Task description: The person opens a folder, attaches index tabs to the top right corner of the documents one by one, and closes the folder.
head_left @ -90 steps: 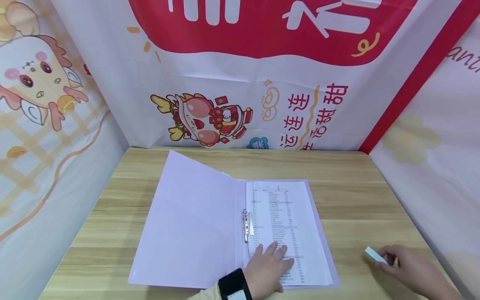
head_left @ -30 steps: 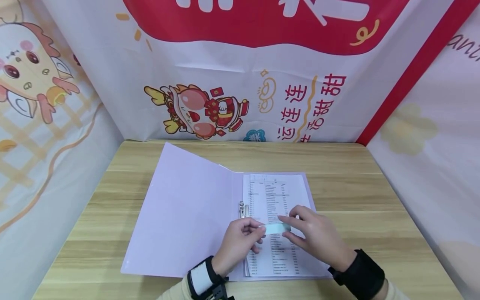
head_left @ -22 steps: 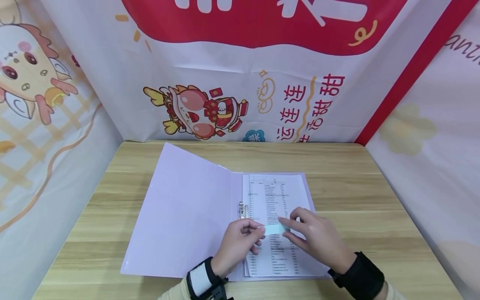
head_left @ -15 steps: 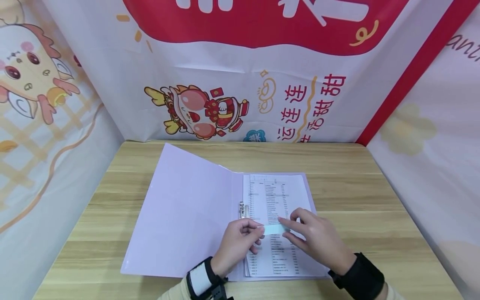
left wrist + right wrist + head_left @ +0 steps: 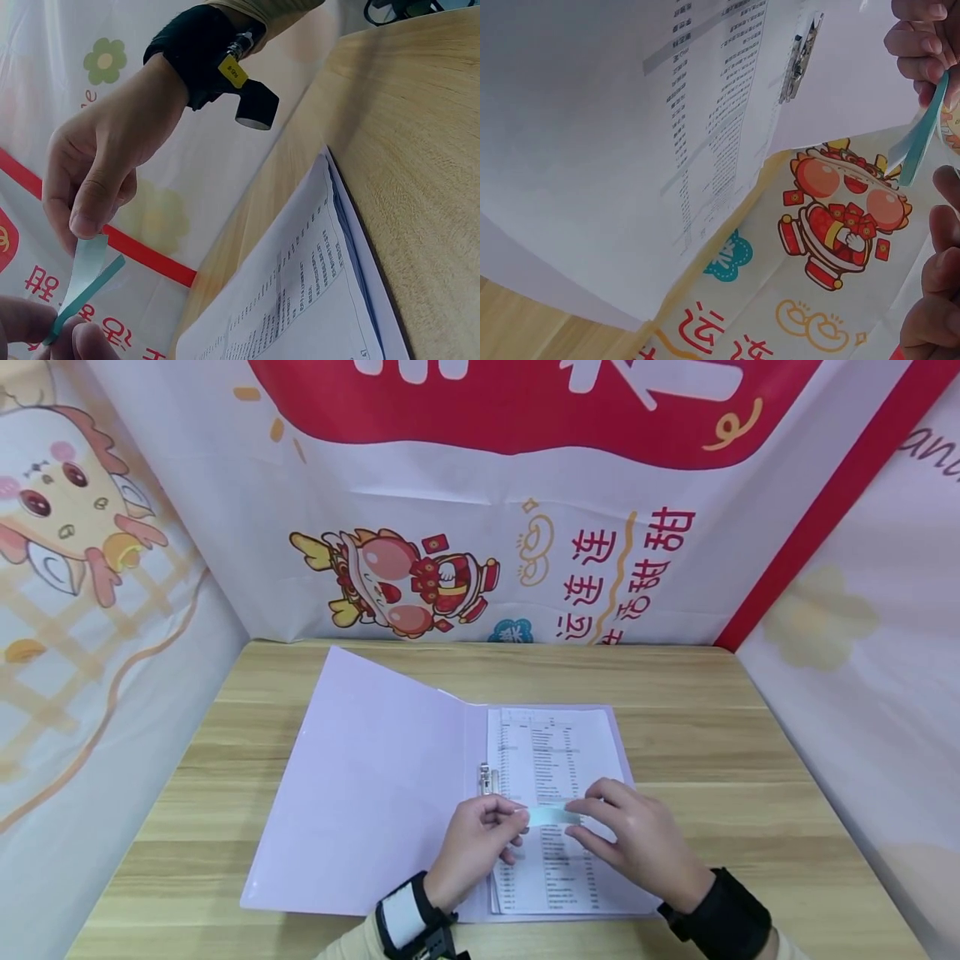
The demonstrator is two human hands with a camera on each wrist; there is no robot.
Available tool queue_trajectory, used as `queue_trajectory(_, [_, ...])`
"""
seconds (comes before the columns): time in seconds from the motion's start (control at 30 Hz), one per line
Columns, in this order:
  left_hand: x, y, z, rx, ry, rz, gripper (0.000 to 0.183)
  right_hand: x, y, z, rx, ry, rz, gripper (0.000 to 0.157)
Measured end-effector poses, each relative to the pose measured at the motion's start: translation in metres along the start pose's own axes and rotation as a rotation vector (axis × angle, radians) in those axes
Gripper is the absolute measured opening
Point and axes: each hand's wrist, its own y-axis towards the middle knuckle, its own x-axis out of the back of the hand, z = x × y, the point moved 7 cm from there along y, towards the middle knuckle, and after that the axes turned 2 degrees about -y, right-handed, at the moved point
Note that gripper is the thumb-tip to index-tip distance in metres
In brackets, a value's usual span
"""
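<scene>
In the head view my left hand pinches one end of a small pale-teal pad of sticky notes above the printed sheets. My right hand is at the pad's other end, thumb and index finger spread apart around it. In the left wrist view a pale top note stands away from the darker pad, its end overlapping the right thumb. The right wrist view shows a gap between the pad's free end and the right hand's visible fingers.
A lilac folder lies open on the wooden table, its cover to the left. A metal clip sits at the papers' left edge. Printed fabric hangs behind the table and along both sides.
Since the oldest frame, the right hand has carried the sticky-note pad from the table's right over the papers. The left hand has risen from the sheets and taken the pad's left end.
</scene>
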Motion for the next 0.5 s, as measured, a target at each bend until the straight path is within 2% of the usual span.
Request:
queue_trajectory(0.23, [-0.001,0.004,0.007,0.001,0.005,0.002,0.020,-0.001,0.001,-0.001,-0.069,0.077,-0.013,0.011])
queue_trajectory(0.37, [0.000,0.010,0.020,-0.012,-0.001,0.002,0.022,-0.003,0.001,-0.004,-0.129,0.135,-0.013,0.010])
queue_trajectory(0.5, [0.001,0.012,0.025,-0.026,-0.005,0.007,0.027,-0.006,0.001,-0.006,-0.186,0.210,0.005,0.013])
